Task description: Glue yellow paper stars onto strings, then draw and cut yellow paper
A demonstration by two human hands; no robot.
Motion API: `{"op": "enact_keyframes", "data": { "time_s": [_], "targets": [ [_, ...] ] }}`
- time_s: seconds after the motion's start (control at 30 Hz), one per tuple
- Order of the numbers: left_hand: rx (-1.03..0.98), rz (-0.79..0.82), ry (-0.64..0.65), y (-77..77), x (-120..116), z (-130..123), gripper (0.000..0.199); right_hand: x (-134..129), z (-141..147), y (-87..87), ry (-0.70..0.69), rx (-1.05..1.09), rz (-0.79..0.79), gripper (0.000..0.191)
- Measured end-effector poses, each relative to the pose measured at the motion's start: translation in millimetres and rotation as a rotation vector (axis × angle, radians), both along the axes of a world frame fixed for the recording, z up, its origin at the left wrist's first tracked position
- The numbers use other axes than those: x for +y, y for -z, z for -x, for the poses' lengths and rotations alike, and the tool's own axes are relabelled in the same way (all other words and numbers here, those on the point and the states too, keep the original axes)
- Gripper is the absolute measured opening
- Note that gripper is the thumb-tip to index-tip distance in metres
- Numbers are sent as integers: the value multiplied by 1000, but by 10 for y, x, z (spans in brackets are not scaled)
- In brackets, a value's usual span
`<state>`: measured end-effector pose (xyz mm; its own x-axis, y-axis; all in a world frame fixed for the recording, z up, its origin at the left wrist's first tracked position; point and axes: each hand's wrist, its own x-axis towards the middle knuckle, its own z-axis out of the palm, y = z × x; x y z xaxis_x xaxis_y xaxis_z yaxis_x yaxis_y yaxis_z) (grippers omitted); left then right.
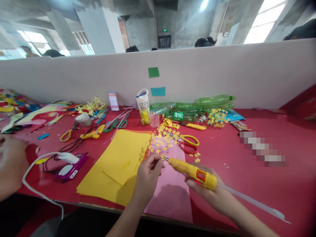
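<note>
My right hand (206,186) is wrapped round a yellow glue gun (190,171), with a long clear glue stick (254,200) trailing from behind it. The metal nozzle points left, right up to the fingertips of my left hand (149,172). Those fingertips are pinched together on what looks like a small yellow paper star (162,157), mostly hidden. Beneath both hands lies pink paper (170,194), with yellow paper sheets (116,164) to the left. Just beyond, yellow stars (168,136) are scattered over and around a clear plastic piece (158,144).
Scissors (191,140), a yellow cutter (196,126), green bottles (187,108) and a printed cup (143,107) stand or lie behind. Left are a second glue gun (95,132), a purple power strip (71,168) with cables, and another person's arm (12,164). A white partition (197,72) closes the back.
</note>
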<state>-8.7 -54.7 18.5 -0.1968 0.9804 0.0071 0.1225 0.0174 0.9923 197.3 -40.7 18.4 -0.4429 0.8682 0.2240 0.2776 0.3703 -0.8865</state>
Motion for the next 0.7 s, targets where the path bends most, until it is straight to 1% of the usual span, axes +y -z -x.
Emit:
{"op": "enact_keyframes", "data": {
  "time_s": [0.07,0.2,0.5,0.7],
  "targets": [
    [22,-6,1,22,-3,4,18,-17,13,25,0,8,83,15],
    [39,-4,9,32,3,-3,20,-42,19,-3,-3,-4,168,16],
    [63,-37,36,13,13,-72,18,-65,10,-29,55,-20,169,21],
    [73,-51,32,-1,25,-98,20,-72,12,-126,66,-46,227,27]
  ]
}}
